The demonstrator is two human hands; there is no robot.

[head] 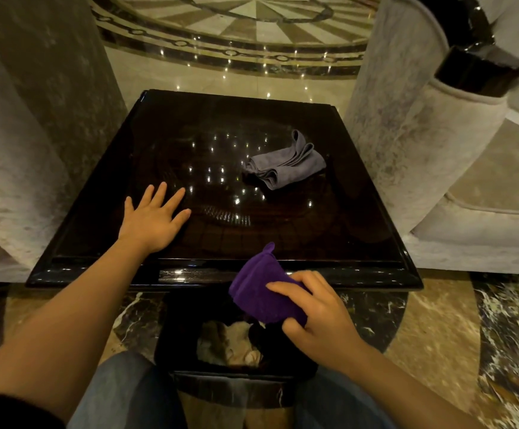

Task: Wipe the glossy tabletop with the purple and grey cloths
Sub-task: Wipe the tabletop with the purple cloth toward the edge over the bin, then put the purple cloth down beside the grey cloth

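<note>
Left hand [153, 219] flat on tabletop [329, 230], right hand [317, 314] gripping purple cloth [258, 289]

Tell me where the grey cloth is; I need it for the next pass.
In the head view the grey cloth lies folded on the glossy tabletop, right of centre, beyond the right hand holding the purple cloth.

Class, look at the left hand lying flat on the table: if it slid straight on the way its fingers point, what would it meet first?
Probably nothing: the left hand points past the grey cloth, over bare table.
</note>
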